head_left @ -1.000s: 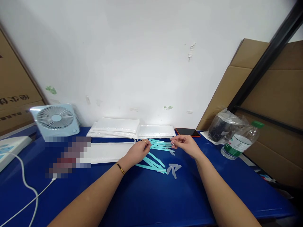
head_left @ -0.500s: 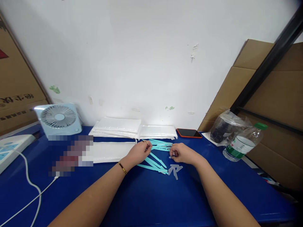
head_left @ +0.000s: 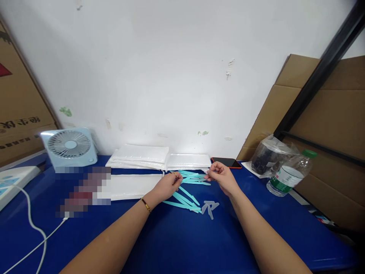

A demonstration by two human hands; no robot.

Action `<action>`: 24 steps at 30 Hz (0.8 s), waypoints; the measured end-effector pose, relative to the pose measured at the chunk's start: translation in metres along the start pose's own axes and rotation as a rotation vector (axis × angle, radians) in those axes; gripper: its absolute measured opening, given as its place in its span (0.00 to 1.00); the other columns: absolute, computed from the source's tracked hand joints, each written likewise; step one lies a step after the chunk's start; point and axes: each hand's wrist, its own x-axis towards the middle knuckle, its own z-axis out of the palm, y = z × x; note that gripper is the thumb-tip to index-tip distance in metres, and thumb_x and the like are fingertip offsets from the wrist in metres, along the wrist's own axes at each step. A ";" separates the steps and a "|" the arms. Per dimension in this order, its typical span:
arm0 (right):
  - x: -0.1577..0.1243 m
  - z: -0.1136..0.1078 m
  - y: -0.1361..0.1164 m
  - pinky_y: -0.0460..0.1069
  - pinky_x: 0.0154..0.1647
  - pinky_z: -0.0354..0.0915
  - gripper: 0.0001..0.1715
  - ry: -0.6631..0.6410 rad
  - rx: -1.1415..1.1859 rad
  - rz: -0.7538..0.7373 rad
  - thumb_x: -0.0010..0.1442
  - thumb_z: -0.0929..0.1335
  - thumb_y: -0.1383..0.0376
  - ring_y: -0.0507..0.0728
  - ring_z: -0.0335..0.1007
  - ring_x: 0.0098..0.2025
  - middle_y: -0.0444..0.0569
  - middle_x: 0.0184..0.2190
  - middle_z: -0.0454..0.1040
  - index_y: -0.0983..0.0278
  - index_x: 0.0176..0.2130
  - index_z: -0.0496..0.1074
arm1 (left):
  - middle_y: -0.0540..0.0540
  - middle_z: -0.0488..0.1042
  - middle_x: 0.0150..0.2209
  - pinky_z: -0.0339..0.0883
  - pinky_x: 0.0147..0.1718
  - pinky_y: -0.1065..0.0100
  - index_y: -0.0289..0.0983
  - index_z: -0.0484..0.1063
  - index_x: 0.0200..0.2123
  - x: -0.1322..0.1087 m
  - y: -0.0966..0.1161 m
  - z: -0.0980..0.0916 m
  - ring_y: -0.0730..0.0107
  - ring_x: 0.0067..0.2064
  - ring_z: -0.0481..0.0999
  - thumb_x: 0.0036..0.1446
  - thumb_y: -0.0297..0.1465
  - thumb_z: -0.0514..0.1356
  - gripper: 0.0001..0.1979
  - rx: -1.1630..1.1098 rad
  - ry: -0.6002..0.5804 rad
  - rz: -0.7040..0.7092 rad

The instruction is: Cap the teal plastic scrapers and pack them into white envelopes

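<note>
Left hand: your left hand (head_left: 165,187), at the centre of the frame, has thumb and forefinger pressed together, pinching a turquoise strip (head_left: 190,177) that points right toward your other hand.
Right hand: your right hand (head_left: 224,179), right of centre, has its fingertips pinched on a small pale piece (head_left: 207,172), too small to identify; it sits near the free end of the pinched strip.
Upper strips: a group of turquoise strips (head_left: 203,183) lies between your two hands, beneath the pinched strip, ends pointing right.
Lower strips: more turquoise strips (head_left: 185,200) fan out below your left hand, toward the lower centre; your fingers cover their left ends in part.
Translucent pieces: a loose cluster of translucent pieces (head_left: 210,211) lies just right of the lower strips, below your right hand and apart from it.
White pads: a flat white pad (head_left: 131,186) lies left of your left hand; a stack of white pads (head_left: 145,154) sits above it in the frame.
Phone: the phone (head_left: 228,163) lies just behind your right hand, by the wall.
Surface: blue table (head_left: 182,243).
</note>
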 end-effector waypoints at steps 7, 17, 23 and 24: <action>0.000 0.007 0.000 0.45 0.24 0.66 0.16 -0.061 0.034 0.042 0.48 0.72 0.58 0.53 0.71 0.24 0.46 0.22 0.72 0.67 0.32 0.70 | 0.52 0.68 0.27 0.60 0.26 0.72 0.38 0.64 0.33 0.001 -0.003 0.001 0.72 0.27 0.72 0.60 0.40 0.46 0.13 -0.058 -0.001 0.004; -0.003 0.013 -0.001 0.45 0.25 0.65 0.14 -0.143 0.004 0.041 0.49 0.71 0.60 0.51 0.70 0.23 0.45 0.20 0.72 0.67 0.32 0.71 | 0.52 0.66 0.28 0.61 0.26 0.72 0.38 0.64 0.33 0.000 -0.002 0.002 0.73 0.27 0.71 0.60 0.40 0.46 0.13 -0.061 -0.021 0.015; -0.004 0.017 0.000 0.45 0.24 0.64 0.13 -0.253 -0.020 0.065 0.49 0.71 0.60 0.50 0.68 0.21 0.44 0.18 0.72 0.68 0.33 0.71 | 0.51 0.67 0.29 0.61 0.28 0.72 0.38 0.64 0.32 0.000 0.000 0.003 0.73 0.29 0.69 0.61 0.37 0.46 0.12 -0.016 0.009 0.074; -0.003 0.014 0.000 0.44 0.23 0.63 0.12 -0.213 -0.014 0.048 0.49 0.71 0.61 0.50 0.68 0.21 0.44 0.18 0.71 0.67 0.32 0.71 | 0.50 0.67 0.29 0.60 0.28 0.72 0.38 0.64 0.32 0.000 0.000 0.003 0.72 0.29 0.68 0.61 0.37 0.46 0.12 0.005 0.023 0.077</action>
